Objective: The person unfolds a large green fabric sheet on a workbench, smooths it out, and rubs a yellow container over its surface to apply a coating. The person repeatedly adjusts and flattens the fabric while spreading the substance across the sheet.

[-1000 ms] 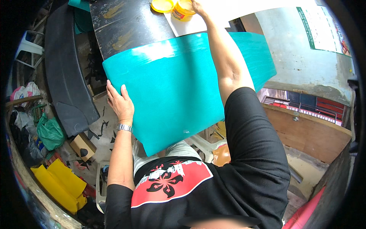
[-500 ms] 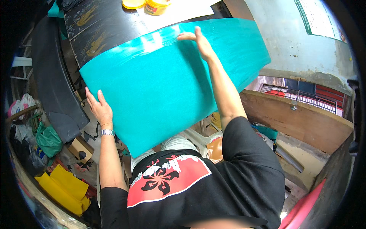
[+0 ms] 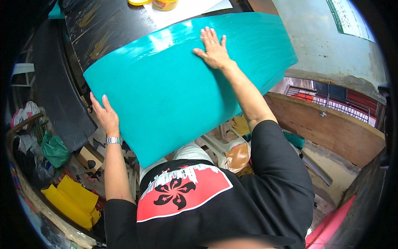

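Observation:
A large teal sheet [image 3: 166,99], smooth and partly shiny, lies over the front of a dark worktable [image 3: 120,27] and hangs down toward my lap. Its far edge shows wet-looking glossy streaks. My right hand [image 3: 213,52] rests spread on the sheet near that far edge, palm down, with nothing in it. At the sheet's left edge, my left hand [image 3: 107,116] stands with fingers outstretched and touches the edge. The underside of the sheet is hidden.
Two yellow tubs [image 3: 165,4] and white paper [image 3: 190,12] sit at the back of the table. A long black sheet [image 3: 62,91] hangs at left. Yellow material [image 3: 72,201], a green bag [image 3: 54,151] and a cardboard box [image 3: 89,159] lie low at left. A wooden board [image 3: 327,124] stands at right.
My right hand has turned from edge-on to flat, with its palm down and fingers spread on the sheet. The left hand stays at the sheet's left edge. The view has shifted slightly.

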The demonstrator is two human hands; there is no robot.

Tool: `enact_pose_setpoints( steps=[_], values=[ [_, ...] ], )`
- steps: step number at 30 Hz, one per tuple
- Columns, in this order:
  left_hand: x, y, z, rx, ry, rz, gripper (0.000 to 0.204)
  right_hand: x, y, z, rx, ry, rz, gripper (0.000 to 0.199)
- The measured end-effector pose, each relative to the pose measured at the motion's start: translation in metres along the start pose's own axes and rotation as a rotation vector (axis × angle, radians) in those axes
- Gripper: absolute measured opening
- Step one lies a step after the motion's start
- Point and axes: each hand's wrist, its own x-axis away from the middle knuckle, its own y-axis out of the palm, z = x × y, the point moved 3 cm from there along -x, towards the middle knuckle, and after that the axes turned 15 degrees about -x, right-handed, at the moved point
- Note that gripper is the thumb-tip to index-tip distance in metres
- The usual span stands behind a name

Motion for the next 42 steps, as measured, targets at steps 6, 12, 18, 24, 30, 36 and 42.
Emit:
enact_pose_setpoints(
  steps=[6, 12, 18, 24, 30, 36, 42],
  values=[
    [-0.001, 0.007, -0.008, 0.152, 0.015, -0.042, 0.063, 0.013, 0.056, -0.139, -0.104, -0.283, -0.020, 0.095],
    [0.016, 0.022, -0.035, 0.630, -0.077, -0.201, 0.066, 0.035, 0.096, -0.266, -0.188, -0.446, -0.015, 0.094],
    [0.076, 0.003, -0.039, 0.456, -0.068, -0.179, 0.062, 0.039, 0.077, -0.329, -0.771, -0.384, -0.250, 0.070],
    [0.069, -0.007, -0.009, 0.002, 0.008, -0.127, 0.075, -0.062, -0.045, -0.196, -0.750, -0.042, 0.356, 0.037],
    [0.063, -0.012, 0.001, -0.160, 0.038, -0.102, 0.074, -0.219, -0.033, -0.071, -0.376, 0.060, 0.446, 0.067],
    [0.057, -0.011, 0.003, -0.183, 0.096, -0.061, 0.072, -0.272, -0.016, -0.031, -0.288, 0.328, 0.332, 0.074],
    [0.056, -0.014, 0.006, -0.112, 0.112, -0.026, 0.071, -0.231, -0.057, -0.063, -0.226, 0.349, 0.304, 0.078]
  ],
)
